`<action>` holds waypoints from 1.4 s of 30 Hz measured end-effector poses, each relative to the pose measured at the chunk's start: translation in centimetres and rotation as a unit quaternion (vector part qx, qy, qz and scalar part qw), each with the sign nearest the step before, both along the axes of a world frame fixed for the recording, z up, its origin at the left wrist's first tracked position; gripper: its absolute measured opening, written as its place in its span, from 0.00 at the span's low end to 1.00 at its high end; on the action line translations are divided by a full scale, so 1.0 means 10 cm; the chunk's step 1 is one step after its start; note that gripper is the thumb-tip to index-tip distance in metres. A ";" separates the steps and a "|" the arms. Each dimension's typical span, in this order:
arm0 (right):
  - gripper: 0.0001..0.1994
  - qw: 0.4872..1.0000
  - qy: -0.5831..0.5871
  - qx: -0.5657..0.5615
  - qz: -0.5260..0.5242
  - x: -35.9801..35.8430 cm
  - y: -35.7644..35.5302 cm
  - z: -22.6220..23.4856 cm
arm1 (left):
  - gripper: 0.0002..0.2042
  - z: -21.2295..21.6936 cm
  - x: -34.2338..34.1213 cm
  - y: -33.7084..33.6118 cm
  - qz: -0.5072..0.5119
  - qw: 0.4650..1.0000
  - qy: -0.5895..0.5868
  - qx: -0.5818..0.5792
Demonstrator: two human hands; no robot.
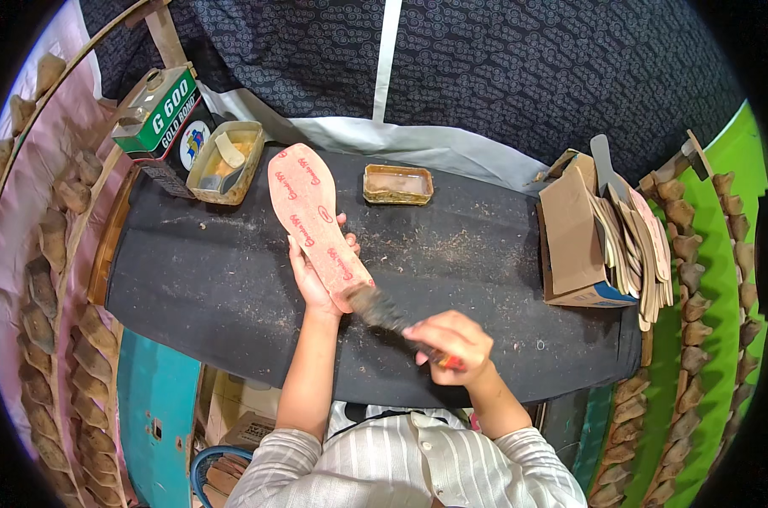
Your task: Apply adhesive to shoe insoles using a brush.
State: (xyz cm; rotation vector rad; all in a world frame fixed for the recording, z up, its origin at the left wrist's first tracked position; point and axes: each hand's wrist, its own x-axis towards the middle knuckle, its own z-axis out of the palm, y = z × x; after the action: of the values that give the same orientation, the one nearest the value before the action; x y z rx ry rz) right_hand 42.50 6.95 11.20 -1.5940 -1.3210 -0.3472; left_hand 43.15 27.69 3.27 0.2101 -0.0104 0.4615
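My left hand is wrapped round the narrow middle of a pink insole with red print, holding it tilted above the table. Closed round a brush's handle, my right hand sits to the right of the insole's near end. The brush has dark, worn bristles, blurred by motion, and they lie at the heel end of the insole. Some red shows at the butt of its handle. Beyond my hands stands a small rectangular tub with pale, cloudy contents.
A green and black metal can and a plastic container with spreaders stand at the back left. At the right, a cardboard box holds stacked soles. Shoe lasts line racks on both sides. Scraps litter the black-covered table.
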 end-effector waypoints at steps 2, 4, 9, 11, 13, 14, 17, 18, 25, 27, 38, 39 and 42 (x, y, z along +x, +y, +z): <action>0.20 0.997 -0.004 -0.064 0.042 -0.06 0.04 0.00 | 0.30 -0.01 -0.01 0.01 0.001 1.000 -0.004 0.020; 0.20 0.993 -0.019 -0.116 0.029 -0.07 0.05 -0.01 | 0.30 0.00 -0.01 0.00 0.002 1.000 -0.001 0.019; 0.21 0.994 0.006 -0.103 -0.046 0.05 0.03 0.01 | 0.31 -0.01 -0.01 -0.01 -0.019 1.000 0.005 -0.001; 0.20 0.992 0.000 -0.107 -0.062 0.05 0.04 0.00 | 0.31 -0.02 0.00 -0.01 -0.002 1.000 0.005 0.009; 0.19 0.992 -0.008 -0.101 -0.072 0.01 0.06 0.00 | 0.31 -0.03 0.01 0.00 -0.001 1.000 0.008 0.004; 0.19 0.992 -0.008 -0.101 -0.072 -0.01 0.07 -0.01 | 0.31 -0.03 0.01 0.01 0.000 1.000 0.011 -0.001; 0.23 0.995 0.014 -0.095 0.009 -0.06 0.09 -0.02 | 0.31 -0.04 0.01 0.00 -0.015 1.000 -0.001 0.004; 0.23 0.995 0.015 -0.095 0.007 -0.05 0.09 -0.02 | 0.31 -0.03 0.01 -0.01 -0.017 1.000 0.000 0.004; 0.23 0.994 0.004 -0.100 -0.045 0.15 -0.01 -0.01 | 0.31 -0.01 0.01 -0.01 -0.010 1.000 0.002 -0.024; 0.23 0.991 -0.018 -0.092 -0.090 0.14 0.01 0.00 | 0.31 -0.01 0.01 -0.01 -0.011 1.000 0.000 -0.025; 0.18 0.994 -0.009 -0.069 -0.080 0.01 0.05 -0.05 | 0.30 0.00 -0.01 0.00 0.006 1.000 0.002 -0.013; 0.17 0.994 0.011 -0.079 -0.071 0.01 0.03 -0.06 | 0.30 -0.02 -0.01 0.01 0.007 1.000 0.002 -0.013; 0.17 0.993 0.067 -0.066 -0.071 0.07 -0.04 -0.06 | 0.30 -0.06 0.00 0.04 0.001 1.000 -0.016 -0.011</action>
State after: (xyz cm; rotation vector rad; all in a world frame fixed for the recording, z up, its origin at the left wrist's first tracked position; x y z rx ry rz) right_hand 43.16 6.57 10.64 -1.7959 -1.1524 -0.2388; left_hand 43.18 28.12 2.71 0.1812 -0.0367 0.4669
